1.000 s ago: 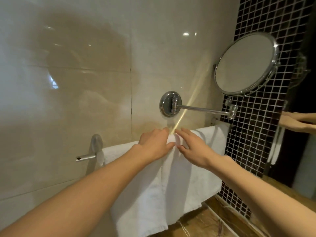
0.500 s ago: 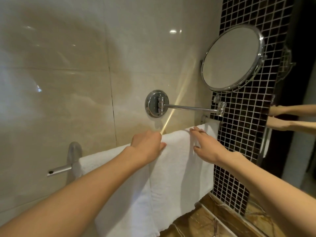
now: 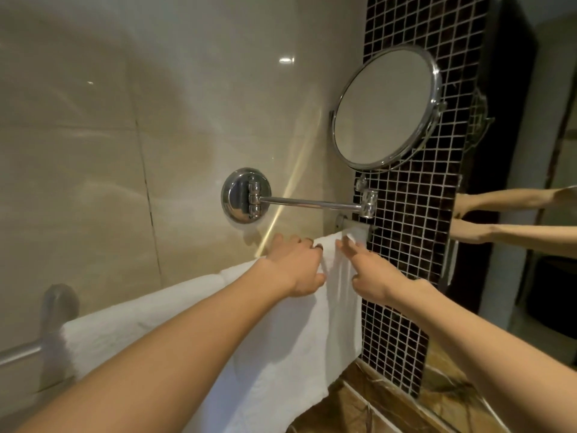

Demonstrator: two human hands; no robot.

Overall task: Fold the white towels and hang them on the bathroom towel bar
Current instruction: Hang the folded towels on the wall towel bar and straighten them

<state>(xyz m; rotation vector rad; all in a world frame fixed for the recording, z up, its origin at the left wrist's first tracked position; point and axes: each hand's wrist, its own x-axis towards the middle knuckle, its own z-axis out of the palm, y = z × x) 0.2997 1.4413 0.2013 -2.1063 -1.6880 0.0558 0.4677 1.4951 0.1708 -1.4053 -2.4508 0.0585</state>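
Two white towels hang side by side over a chrome towel bar [image 3: 18, 351] on the beige tiled wall. The right towel [image 3: 299, 345] reaches almost to the bar's right bracket [image 3: 342, 220]; the left towel [image 3: 131, 326] covers the bar's middle. My left hand [image 3: 296, 267] lies over the top fold of the right towel, fingers curled over the bar and thumb in front. My right hand [image 3: 368, 270] is close beside it, its straight fingers touching the towel's top edge near the right end.
A round chrome mirror [image 3: 385, 106] on a swing arm [image 3: 312, 202] juts out just above the bar. A dark mosaic tile strip [image 3: 415, 245] and a wall mirror reflecting my arms stand to the right. A brown marble ledge [image 3: 390, 401] runs below.
Both hands have slid to the right along the towel's top. They spread apart half a second ago, then the left hand closed up beside the right near the bar's right end.
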